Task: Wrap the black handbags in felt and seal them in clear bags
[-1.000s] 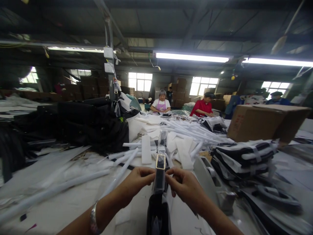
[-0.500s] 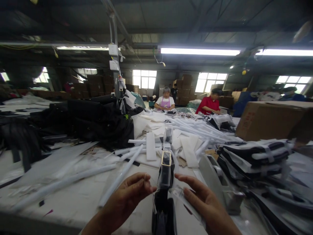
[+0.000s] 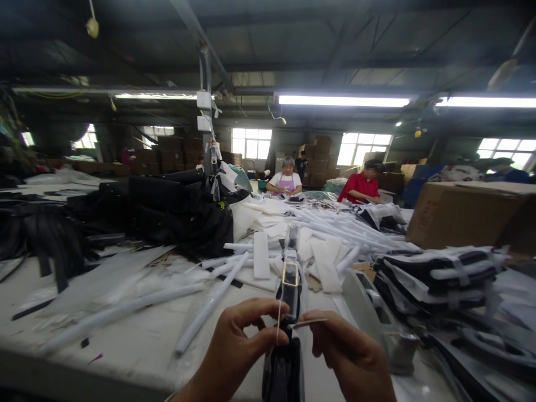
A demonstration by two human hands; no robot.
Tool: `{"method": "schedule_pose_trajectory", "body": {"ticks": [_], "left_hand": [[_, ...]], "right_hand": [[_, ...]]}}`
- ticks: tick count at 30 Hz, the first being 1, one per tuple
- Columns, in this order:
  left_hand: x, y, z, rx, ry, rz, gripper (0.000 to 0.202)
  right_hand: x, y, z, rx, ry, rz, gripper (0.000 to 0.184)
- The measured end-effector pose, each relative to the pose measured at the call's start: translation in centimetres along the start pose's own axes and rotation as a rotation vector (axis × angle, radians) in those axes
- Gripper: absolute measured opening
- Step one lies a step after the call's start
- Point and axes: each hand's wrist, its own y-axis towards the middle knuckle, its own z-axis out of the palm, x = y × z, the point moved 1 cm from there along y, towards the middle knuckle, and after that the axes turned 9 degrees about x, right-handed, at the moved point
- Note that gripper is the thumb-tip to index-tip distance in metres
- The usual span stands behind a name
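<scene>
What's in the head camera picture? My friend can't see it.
The left hand and right hand pinch the clear wrap on a black strap with a gold buckle, above a table strewn with white tubes. Two people sit far behind.

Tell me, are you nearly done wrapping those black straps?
Partly. Done: a stack of wrapped black pieces lies on the right. In hand: the left hand pinches a gold-buckled strap in its clear sleeve, the right hand holds a thin strip. Left: a big black pile, seemingly unwrapped, waits behind.
</scene>
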Motion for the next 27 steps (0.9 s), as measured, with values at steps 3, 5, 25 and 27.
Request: {"method": "schedule_pose_trajectory", "body": {"ticks": [3,5,25,27], "left_hand": [[-0.5,-0.1,0.3,0.037,-0.013,0.012,0.02],[-0.6,-0.1,0.5,0.073,-0.04,0.022,0.019],[-2.6,-0.9,0.8,-0.004,0.666,0.593,0.051],[-2.2,-1.7,0.9,-0.107,0.653,0.525,0.052]], "right_hand": [[1.1,0.6,-0.2,0.078,-0.177,-0.135,0.015],[1.7,0.9,-0.5,0.157,-0.265,-0.191,0.018],[2.1,1.8,0.3,0.566,0.276,0.186,0.021],[1.0,1.3,0.5,0.466,0.475,0.305,0.035]]}}
